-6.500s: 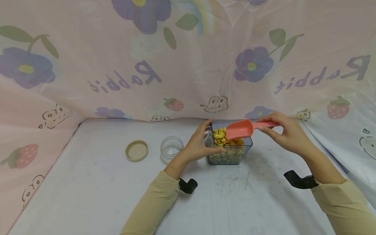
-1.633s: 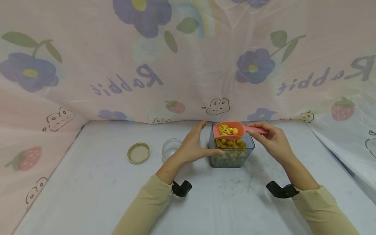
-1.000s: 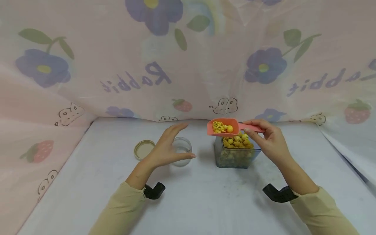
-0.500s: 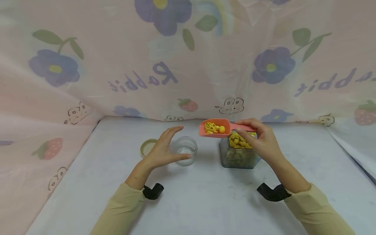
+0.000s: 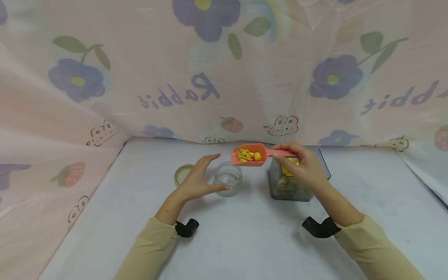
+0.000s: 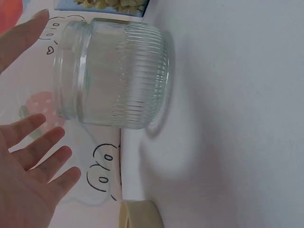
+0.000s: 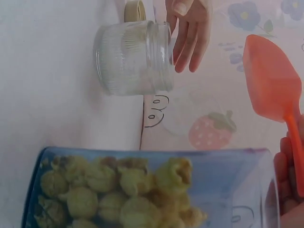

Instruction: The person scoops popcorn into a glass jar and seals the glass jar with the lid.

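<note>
My right hand (image 5: 306,165) pinches the handle of a coral-pink scoop (image 5: 274,152) and keeps it level. Several pieces of yellow popcorn (image 5: 246,155) lie in its bowl, which hangs just above and to the right of a clear glass jar (image 5: 229,181). The jar stands upright with no lid on; in the left wrist view its ribbed wall (image 6: 142,76) shows nothing inside. Beside it my left hand (image 5: 196,184) is spread, thumb and fingers apart, not gripping it. Under my right hand stands a clear bluish square container (image 5: 280,188), partly filled with popcorn (image 7: 109,194).
A round beige lid (image 5: 179,177) lies on the white tabletop (image 5: 241,241) left of the jar, partly covered by my left hand. A pink printed curtain (image 5: 224,97) closes off the back and left side. Black wrist mounts (image 5: 187,228) sit at both cuffs.
The scoop, empty over the container at first, now carries popcorn and has moved left toward the jar. My left hand has left the container's side and moved beside the jar.
</note>
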A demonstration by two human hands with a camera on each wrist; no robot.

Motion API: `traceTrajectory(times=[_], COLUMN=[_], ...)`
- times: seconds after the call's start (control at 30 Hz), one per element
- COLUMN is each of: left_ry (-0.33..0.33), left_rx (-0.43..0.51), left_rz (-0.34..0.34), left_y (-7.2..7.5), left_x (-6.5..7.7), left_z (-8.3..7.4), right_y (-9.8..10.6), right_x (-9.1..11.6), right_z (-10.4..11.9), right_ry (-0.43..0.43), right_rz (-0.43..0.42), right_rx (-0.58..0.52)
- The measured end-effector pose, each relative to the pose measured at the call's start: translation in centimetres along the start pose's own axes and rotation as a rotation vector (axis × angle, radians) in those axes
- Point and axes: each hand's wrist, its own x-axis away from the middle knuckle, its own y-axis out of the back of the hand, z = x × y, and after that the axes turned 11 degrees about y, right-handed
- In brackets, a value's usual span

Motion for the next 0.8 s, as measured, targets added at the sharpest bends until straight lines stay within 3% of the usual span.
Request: traceTrajectory(times=[0.4,0.8], left_ry=[-0.018,0.093], left_rx=[0.126,0.186], left_rz=[0.068,0.117], left_y=[-0.8,-1.0], left_x=[-0.9,-0.9], left_z=[1.1,1.0], right_y=[-1.2,-1.1], right_x=[-0.7,-1.0], right_z=[0.2,0.3], right_ry=[-0.033,-0.036], right_rz=[0.050,0.106], right_rx=[0.003,0.028])
